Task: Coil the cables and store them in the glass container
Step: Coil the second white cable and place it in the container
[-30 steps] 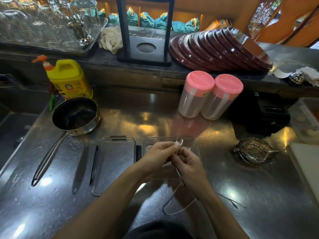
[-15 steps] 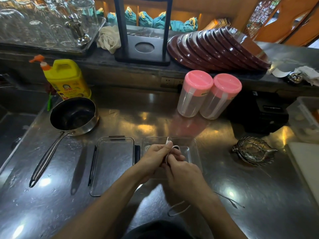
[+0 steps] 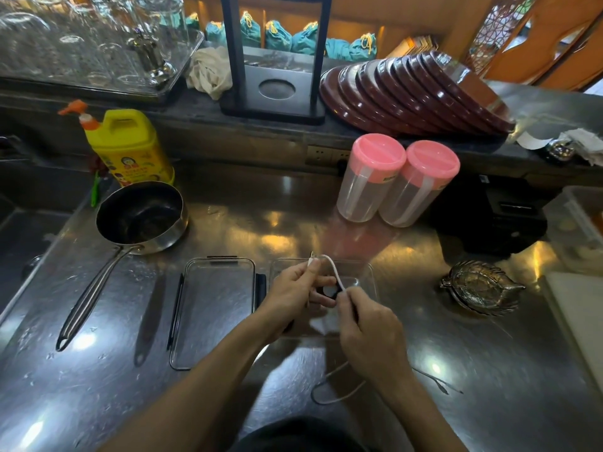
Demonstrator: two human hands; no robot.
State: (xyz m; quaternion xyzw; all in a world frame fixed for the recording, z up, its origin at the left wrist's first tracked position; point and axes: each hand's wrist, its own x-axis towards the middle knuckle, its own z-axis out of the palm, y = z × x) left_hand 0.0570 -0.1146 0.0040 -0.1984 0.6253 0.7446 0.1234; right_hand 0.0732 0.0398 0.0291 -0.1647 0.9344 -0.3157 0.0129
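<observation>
The left hand (image 3: pixel 298 293) pinches the plug end of a thin white charging cable (image 3: pixel 336 275) between thumb and forefinger, the connector tip poking up above the fingers. The right hand (image 3: pixel 368 334) is curled round the same cable a short way along, so a small arch of cord spans between the two hands; whether loops are already gathered in the left palm is hard to tell, since the fingers cover that part. Both hands hover directly over the clear rectangular glass container (image 3: pixel 365 272), which sits open on the steel desk (image 3: pixel 98 386), its clear flat lid (image 3: pixel 215 305) lying just beside it to the left. The cable's loose tail (image 3: pixel 336 396) trails on the desk near the person's body. The risk from here, as I judge it, is the springy cord slipping out of the left pinch as the right hand pulls more slack, letting the coil unwind, or the trailing tail snagging on the container's rim.
</observation>
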